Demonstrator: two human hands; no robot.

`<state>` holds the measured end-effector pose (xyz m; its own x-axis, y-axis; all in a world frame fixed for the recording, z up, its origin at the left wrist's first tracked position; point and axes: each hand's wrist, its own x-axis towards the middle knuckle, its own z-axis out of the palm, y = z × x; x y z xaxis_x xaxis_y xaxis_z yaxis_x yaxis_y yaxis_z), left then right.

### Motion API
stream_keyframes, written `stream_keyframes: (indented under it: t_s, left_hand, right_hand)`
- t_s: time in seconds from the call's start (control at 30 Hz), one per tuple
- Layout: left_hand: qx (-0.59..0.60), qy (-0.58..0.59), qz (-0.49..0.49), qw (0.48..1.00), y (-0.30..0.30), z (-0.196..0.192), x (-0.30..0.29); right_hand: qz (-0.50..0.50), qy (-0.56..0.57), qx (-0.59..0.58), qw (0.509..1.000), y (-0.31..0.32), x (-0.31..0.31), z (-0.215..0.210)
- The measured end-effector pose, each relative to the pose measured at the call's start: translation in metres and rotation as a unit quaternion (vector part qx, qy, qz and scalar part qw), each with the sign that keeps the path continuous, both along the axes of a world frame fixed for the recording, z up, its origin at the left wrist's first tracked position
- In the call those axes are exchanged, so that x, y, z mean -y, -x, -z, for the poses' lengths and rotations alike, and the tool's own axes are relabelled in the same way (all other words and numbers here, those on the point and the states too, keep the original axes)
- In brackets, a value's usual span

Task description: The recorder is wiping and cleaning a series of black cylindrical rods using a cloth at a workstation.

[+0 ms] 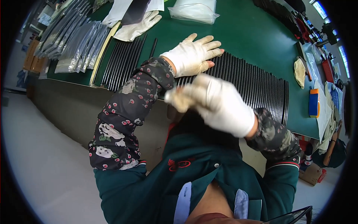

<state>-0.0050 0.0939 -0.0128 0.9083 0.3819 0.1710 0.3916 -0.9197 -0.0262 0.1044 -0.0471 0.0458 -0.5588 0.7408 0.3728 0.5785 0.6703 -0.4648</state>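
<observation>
A row of thin black rods [257, 86] lies side by side on the green table, reaching to its near edge. My left hand [195, 54], in a white glove with bare thumb and fingertip showing, lies flat with spread fingers at the left end of this row. In front of the near edge, my gloved right hand [220, 102] is closed around what looks like a crumpled beige cloth [179, 101]; motion blurs it. To the left of my left hand are a smaller group of black rods [123, 61] and one lone rod [153, 47].
Clear plastic sleeves [80, 48] with dark contents are stacked at the left. A spare white glove [138, 27] and plastic bags [194, 9] lie at the back. On the right are a beige cloth [299, 72] and a blue-and-orange tape roll [314, 103]. Another person [332, 151] is beyond.
</observation>
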Motion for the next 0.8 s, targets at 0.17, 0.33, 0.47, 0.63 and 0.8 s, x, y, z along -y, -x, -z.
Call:
stream_keyframes:
  t_s: [0.17, 0.33, 0.47, 0.63, 0.8]
  left_hand:
    - [-0.011, 0.025, 0.006, 1.000, 0.000, -0.009, 0.004]
    - [0.017, 0.011, -0.025, 0.999, 0.010, -0.018, 0.016]
    - [0.044, 0.075, -0.022, 0.996, 0.024, -0.046, 0.059]
    - [0.025, 0.117, 0.023, 0.992, 0.035, -0.049, 0.121]
    - [0.050, 0.122, 0.021, 0.991, 0.012, -0.030, 0.159]
  right_hand:
    - [-0.192, 0.195, 0.063, 0.960, -0.009, 0.045, 0.020]
    - [0.050, 0.140, -0.073, 0.986, -0.074, 0.055, -0.024]
    - [0.361, 0.040, -0.048, 0.930, -0.149, 0.076, -0.032]
    - [0.552, -0.080, -0.028, 0.829, -0.247, 0.108, 0.011]
    - [0.484, 0.104, -0.458, 0.738, -0.263, 0.121, 0.026]
